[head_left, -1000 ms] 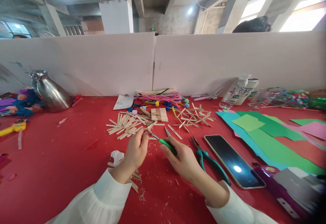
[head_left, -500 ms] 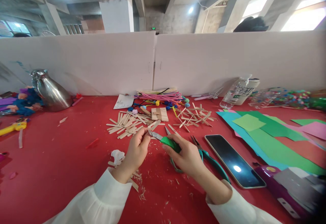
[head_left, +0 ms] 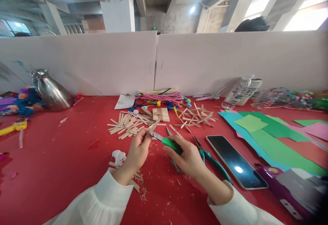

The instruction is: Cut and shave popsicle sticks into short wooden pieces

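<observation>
My right hand (head_left: 187,153) is closed around the green handle of a utility knife (head_left: 172,145), its blade pointing left. My left hand (head_left: 139,150) pinches a wooden craft stick (head_left: 154,125), whose far end sticks out beyond the fingertips. The blade lies against or very near the stick at my left fingertips; exact contact is too small to tell. Beneath my right hand lies a pair of scissors (head_left: 169,131), partly covered. Pliers with teal handles (head_left: 216,163) rest just to its right. Wood shavings (head_left: 143,192) and stick pieces lie by my left wrist.
Loose craft sticks (head_left: 125,126) and a stick bundle (head_left: 161,114) lie ahead, with pipe cleaners (head_left: 161,97) behind. A phone (head_left: 235,160), coloured paper (head_left: 271,136) and a purple device (head_left: 279,187) are at right. A steel jug (head_left: 52,92) and yellow glue gun (head_left: 14,128) stand left.
</observation>
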`<state>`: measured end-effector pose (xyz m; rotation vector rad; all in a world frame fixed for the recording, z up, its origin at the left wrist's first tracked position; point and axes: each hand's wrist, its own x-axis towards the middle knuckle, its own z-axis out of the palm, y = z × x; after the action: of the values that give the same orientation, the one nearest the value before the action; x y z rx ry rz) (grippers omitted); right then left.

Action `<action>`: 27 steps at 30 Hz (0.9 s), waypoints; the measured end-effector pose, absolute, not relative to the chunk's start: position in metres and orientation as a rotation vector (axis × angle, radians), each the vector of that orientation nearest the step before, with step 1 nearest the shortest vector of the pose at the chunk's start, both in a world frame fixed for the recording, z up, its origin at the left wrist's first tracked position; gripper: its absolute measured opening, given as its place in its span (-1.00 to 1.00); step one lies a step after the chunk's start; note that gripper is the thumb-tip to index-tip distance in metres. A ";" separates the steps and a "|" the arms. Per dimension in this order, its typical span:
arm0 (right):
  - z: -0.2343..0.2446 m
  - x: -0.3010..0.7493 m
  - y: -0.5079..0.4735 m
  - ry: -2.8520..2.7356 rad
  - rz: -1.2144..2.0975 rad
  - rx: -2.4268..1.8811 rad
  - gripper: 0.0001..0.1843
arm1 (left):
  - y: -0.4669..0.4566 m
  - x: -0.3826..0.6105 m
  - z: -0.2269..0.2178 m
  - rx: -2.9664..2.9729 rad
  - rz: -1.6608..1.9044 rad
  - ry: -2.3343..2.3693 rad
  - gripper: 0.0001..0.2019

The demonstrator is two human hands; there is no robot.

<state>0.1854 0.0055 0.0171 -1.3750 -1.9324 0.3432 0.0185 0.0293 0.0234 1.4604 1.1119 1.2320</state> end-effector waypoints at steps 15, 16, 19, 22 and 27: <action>0.021 0.185 0.004 -1.875 0.528 -1.339 -0.60 | 0.031 0.017 0.019 1.557 1.311 1.159 -0.76; 0.021 0.184 0.003 -1.888 0.537 -1.347 -0.59 | 0.032 0.017 0.019 1.566 1.322 1.161 -0.77; 0.022 0.183 0.002 -1.938 0.524 -1.364 -0.60 | 0.032 0.016 0.018 1.584 1.350 1.167 -0.79; 0.023 0.182 0.000 -1.970 0.473 -1.411 -0.63 | 0.032 0.016 0.017 1.581 1.355 1.187 -0.80; 0.023 0.181 -0.001 -2.005 0.458 -1.454 -0.64 | 0.032 0.016 0.016 1.590 1.386 1.217 -0.83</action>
<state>0.1810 -0.0009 0.0225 -1.4539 -2.0052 0.4579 0.0164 0.0317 0.0164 1.5902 1.2169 1.3860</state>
